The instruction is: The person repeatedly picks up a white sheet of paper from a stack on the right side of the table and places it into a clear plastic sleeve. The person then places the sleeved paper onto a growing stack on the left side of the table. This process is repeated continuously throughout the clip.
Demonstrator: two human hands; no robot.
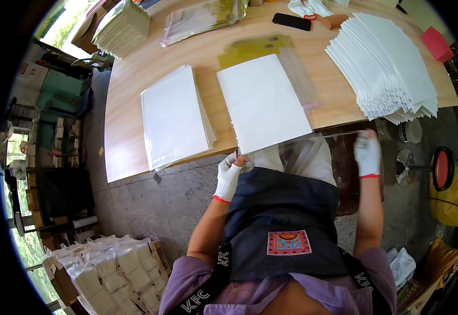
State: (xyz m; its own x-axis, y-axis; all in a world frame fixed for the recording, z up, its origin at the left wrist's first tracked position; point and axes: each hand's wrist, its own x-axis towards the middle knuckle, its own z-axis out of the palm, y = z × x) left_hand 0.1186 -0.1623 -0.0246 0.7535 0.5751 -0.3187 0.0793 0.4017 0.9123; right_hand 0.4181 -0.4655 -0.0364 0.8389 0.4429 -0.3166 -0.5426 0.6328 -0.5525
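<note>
Head view, clock read from mid-picture. Left hand (234,169) just below centre, toward 5 o'clock, in a white glove with red cuff; fingers curled, bare thumb showing, pinching at the near left corner of the white sheet (264,102), probably on clear film (303,152), though too small to be sure. Right hand (367,149) at 3 o'clock, gloved likewise, blurred, closed, pinching the far end of the same film. Clear film strung between both hands, upper edge nearly straight, looser part hanging over the dark apron (286,194).

White sheet at 1 o'clock, flat on the wooden table (126,142), near edge about at the table rim. Gold-printed sleeves (250,50) partly under its far side. Pale sheets (171,121) at 10 o'clock, well apart from the right hand; fanned white stack (389,68) at 2 o'clock; black phone (291,21) at 1 o'clock, far side of table.

On handling, as judged: keep tension even between both hands, enough to flatten creases, not enough to stretch thin plastic. Pull level with the near edge, not downward, so as not to drag the sheet off the rim. Anchor firmly at the left corner; guide with the right.
</note>
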